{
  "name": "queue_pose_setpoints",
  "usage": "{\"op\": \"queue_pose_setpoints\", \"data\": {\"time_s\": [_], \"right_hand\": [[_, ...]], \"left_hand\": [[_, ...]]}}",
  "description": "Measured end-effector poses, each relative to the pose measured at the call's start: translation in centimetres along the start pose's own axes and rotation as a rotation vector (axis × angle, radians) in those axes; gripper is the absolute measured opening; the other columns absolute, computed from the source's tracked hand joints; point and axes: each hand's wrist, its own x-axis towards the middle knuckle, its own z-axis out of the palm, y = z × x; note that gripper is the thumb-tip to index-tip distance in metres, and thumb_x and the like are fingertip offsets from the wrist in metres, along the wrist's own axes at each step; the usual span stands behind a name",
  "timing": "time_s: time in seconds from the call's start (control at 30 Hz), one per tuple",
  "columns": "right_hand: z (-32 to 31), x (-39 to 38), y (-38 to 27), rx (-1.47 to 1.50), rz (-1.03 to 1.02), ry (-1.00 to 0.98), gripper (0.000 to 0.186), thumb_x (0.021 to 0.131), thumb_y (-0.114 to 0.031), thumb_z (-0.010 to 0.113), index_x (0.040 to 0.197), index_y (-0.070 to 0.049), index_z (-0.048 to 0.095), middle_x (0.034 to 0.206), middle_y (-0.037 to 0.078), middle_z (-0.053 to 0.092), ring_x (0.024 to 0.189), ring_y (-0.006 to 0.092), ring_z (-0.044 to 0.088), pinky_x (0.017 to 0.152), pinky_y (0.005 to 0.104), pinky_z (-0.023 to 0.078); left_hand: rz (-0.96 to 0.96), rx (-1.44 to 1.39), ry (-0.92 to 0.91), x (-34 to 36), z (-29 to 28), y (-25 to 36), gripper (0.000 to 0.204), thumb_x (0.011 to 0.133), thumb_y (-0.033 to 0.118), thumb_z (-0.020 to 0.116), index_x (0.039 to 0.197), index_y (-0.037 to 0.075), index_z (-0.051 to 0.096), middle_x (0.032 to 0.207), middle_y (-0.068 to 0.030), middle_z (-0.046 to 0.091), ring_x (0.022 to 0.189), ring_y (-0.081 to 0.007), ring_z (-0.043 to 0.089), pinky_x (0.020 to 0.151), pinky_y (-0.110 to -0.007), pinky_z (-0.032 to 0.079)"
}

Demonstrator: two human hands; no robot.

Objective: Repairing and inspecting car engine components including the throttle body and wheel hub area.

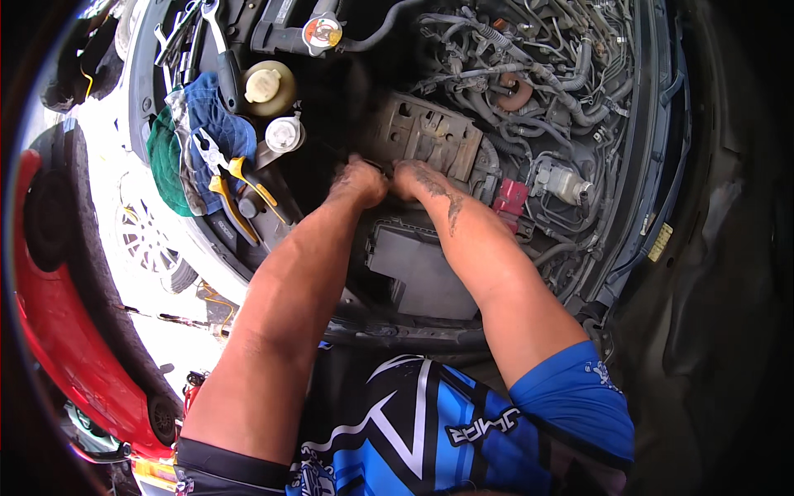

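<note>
Both of my arms reach down into a car's engine bay. My left hand (pixel 362 183) is curled closed in the dark gap at the near left corner of a rusty, dirt-brown metal tray (pixel 430 128). Just to its right, my right hand (pixel 410 178) is bent down close against that tray's near edge, its fingers curled in. Dark smudges mark the right wrist and forearm. Deep shadow hides the fingertips, and whatever they grip cannot be made out. A black plastic box cover (pixel 422 269) lies below my hands, between the forearms.
Yellow-handled pliers (pixel 236 174) rest on blue and green cloths (pixel 211 112) at the left edge, near a wrench (pixel 217 33). Beside them stand a yellowed reservoir (pixel 271 87) and a capped white one (pixel 284 133). A red terminal cover (pixel 510 197), hoses and wiring crowd the right.
</note>
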Motion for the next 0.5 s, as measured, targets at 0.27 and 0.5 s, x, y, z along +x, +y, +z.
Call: {"op": "queue_pose_setpoints", "data": {"time_s": [0.27,0.5], "right_hand": [[-1.5,-1.9,-0.4,0.015,-0.085,0.108,0.052,0.081,-0.015,0.067,0.13,-0.005,0.053,0.134,0.016,0.055,0.125,0.0344,0.052,0.102,0.0425,0.045],[-7.2,-3.8,4.2,0.163,-0.053,0.228,0.054,0.087,-0.033,0.063,0.129,-0.001,0.053,0.126,0.021,0.059,0.121,0.0349,0.054,0.103,0.0411,0.043]], "left_hand": [[-0.285,-0.061,-0.137,5.0,2.1,0.8,0.055,0.09,0.041,0.054,0.128,0.001,0.057,0.138,-0.0169,0.052,0.13,-0.0292,0.049,0.103,-0.041,0.045],[-0.399,-0.352,0.036,3.7,1.4,2.7,0.042,0.081,0.021,0.068,0.117,0.0,0.06,0.119,-0.0221,0.063,0.112,-0.034,0.062,0.096,-0.042,0.05]]}}
